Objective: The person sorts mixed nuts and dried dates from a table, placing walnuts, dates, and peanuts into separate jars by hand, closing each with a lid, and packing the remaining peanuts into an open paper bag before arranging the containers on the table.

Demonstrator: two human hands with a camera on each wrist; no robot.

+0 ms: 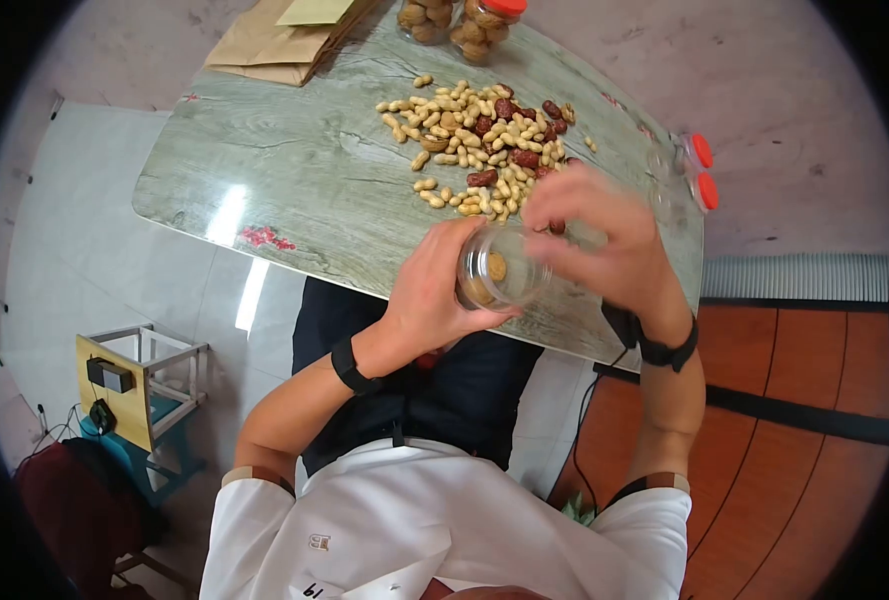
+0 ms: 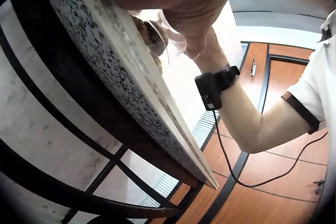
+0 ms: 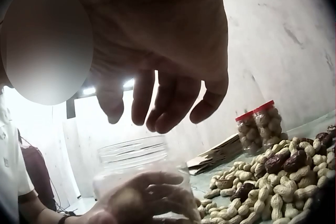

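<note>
My left hand (image 1: pixel 426 285) grips a clear, wide-mouthed jar (image 3: pixel 131 153) at the table's near edge, its fingers wrapped round the side. Inside the jar lie a few walnuts (image 1: pixel 496 266). Over the open mouth hovers my right hand (image 1: pixel 604 235), blurred in the head view. Its fingers (image 3: pixel 173 108) hang loosely bent and apart above the rim in the right wrist view, with nothing between them. Just beyond the jar spreads a pile of peanuts (image 1: pixel 474 100) mixed with red dates (image 1: pixel 526 158) and walnuts.
Two red-lidded jars of walnuts (image 1: pixel 476 45) stand at the far edge, near brown paper bags (image 1: pixel 264 45). At the right edge are clear jars with red lids (image 1: pixel 705 190). A cable (image 2: pixel 226 161) hangs from the right wrist device.
</note>
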